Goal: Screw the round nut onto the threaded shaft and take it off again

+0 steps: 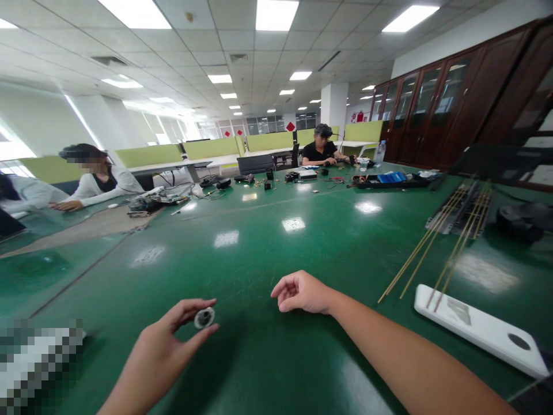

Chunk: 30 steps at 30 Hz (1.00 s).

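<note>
My left hand (166, 340) is at the lower left, thumb and fingers closed around a small round part (204, 318). That part has a pale rim and a dark centre, and its end faces me; its exact kind cannot be made out. To the right, just above the green table (254, 253), my right hand (302, 293) is loosely curled. A gap shows between its thumb and fingertips, and nothing is visible in it. The two hands are apart.
Thin brass-coloured rods (425, 253) and a long white case (479, 328) lie at the right. A blurred-out object (34, 366) sits at the lower left. Electronics (158, 199) and a black tray (393, 180) are farther back. Other people sit at the far and left sides.
</note>
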Available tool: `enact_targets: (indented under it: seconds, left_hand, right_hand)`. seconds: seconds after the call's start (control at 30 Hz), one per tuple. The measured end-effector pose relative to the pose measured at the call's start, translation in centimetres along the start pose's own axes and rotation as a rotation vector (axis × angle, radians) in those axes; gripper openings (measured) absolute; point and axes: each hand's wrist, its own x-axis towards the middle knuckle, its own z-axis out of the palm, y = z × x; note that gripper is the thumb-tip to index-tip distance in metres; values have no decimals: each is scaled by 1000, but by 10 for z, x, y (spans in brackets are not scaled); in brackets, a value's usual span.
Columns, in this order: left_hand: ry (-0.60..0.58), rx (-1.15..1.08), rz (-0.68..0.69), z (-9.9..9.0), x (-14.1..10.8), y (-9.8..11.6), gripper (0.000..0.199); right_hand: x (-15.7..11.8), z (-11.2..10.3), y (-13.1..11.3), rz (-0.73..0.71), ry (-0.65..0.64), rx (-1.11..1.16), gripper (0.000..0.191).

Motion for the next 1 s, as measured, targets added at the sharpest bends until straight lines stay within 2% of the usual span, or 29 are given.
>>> enact_targets:
  seconds: [0.07, 0.13, 0.2, 0.3, 0.4, 0.5, 0.63, 1.0]
  left_hand:
    - [-123, -16, 33, 29, 25, 9, 41]
    - [-159, -28, 85, 56, 40, 17, 36]
    - [-179, -42, 135, 76, 44, 21, 33]
    - [-223, -57, 171, 92, 36, 13, 41]
    - [-236, -101, 104, 95, 28, 2, 52]
    - [-209, -154, 47, 93, 28, -2, 41]
    - [-207, -157, 64, 90, 29, 3, 27]
    - [-212, -175, 118, 94, 25, 11, 26]
  right_hand:
    - [0, -2, 1, -52, 67, -198, 35]
    - [-1, -2, -1, -106, 130, -362, 36]
    - [-2, 1, -3, -160, 190, -474, 41]
    - [-3, 7, -8, -219, 225, -656, 51]
    - [-4, 13, -12, -246, 194, -751, 51]
    - [-5, 18, -15, -254, 182, -798, 49]
    - [-5, 22, -15, -289, 196, -831, 41]
    - [-6, 26, -14, -337, 162, -900, 25]
